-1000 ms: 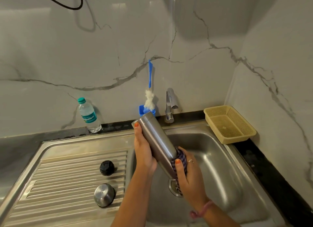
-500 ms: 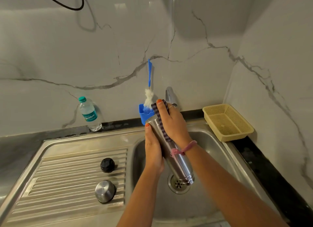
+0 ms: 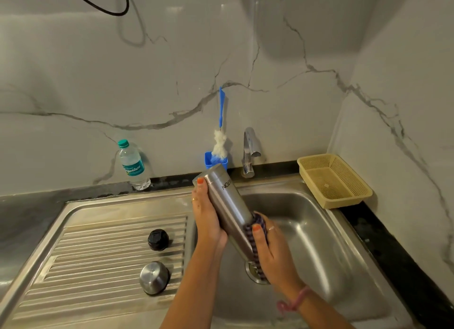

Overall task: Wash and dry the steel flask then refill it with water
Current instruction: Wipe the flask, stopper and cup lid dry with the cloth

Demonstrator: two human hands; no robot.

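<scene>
The steel flask [image 3: 226, 201] is tilted over the sink basin [image 3: 319, 230], base up toward the wall, mouth end down near the drain. My left hand [image 3: 206, 220] grips its left side, thumb near the base. My right hand [image 3: 270, 250] wraps a dark striped cloth [image 3: 253, 233] around the flask's lower part. The flask's mouth is hidden behind the cloth and hand. A black inner stopper [image 3: 158, 239] and a steel cap [image 3: 154, 277] sit on the ribbed drainboard [image 3: 98, 255].
A chrome tap [image 3: 249, 151] stands behind the basin, no water running. A blue bottle brush [image 3: 219, 144] stands in a blue holder. A plastic water bottle [image 3: 132, 165] sits at the back left, a yellow mesh basket [image 3: 334, 180] on the right counter.
My right hand with the cloth slid from the flask's upper end, near the tap, down to its lower part. The left hand kept its hold.
</scene>
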